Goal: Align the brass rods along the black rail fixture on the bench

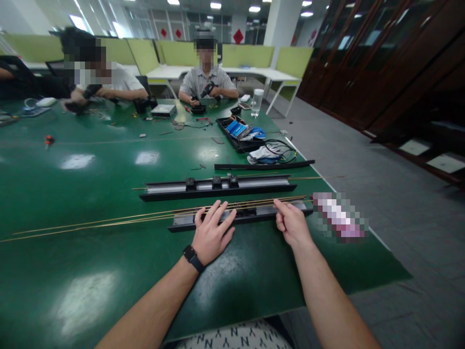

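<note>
Head view: our left hand (211, 237), fingers spread, lies over gold-coloured rods (254, 203) along the near rail (269, 216), our right hand (293, 225) curled beside them, its pinch unclear, with work seemingly partway, these rods apparently not yet fixed.

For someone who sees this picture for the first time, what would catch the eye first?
Thin golden rods probably stand out first, stretching from the left edge across the nearer black channel; the left hand is spread over them, the right hand near their right end. Behind, a second channel bears three black blocks.
</note>
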`<state>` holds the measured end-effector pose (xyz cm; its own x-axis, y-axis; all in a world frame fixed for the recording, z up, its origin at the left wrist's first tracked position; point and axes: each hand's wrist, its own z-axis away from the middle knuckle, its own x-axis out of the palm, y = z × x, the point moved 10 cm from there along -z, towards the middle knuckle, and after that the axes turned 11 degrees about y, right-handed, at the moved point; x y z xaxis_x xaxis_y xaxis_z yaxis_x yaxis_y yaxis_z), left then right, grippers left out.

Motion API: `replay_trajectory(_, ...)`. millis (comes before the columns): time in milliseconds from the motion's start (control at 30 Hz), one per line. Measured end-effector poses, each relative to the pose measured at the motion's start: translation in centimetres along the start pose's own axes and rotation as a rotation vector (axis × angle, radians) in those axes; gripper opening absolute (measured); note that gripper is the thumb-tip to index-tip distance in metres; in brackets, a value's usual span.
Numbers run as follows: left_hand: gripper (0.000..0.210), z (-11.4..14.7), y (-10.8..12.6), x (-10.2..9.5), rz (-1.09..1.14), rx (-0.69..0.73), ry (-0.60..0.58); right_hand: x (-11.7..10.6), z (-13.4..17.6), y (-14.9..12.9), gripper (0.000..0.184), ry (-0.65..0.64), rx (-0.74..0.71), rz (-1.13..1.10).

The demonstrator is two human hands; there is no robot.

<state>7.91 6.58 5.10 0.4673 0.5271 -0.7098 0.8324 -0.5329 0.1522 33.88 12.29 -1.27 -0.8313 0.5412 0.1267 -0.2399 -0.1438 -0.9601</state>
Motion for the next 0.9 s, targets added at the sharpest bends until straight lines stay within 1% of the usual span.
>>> replay_trajectory(300,0.046,-0.15,0.02,-0.04,0.015,0.004,0.016,0.25,0.16,-0.05,0.035,-0.033,0.017,-0.019)
replay_trajectory(567,0.045,-0.22,-0.09,-0.16,0.012,0.014,0.027,0.26,0.17,0.08,0.034,-0.026,0.028,-0.021)
replay_trajectory(900,0.046,-0.13,-0.35,0.25,0.012,0.022,0.018,0.4,-0.18,0.42,0.034,-0.049,0.0,-0.043)
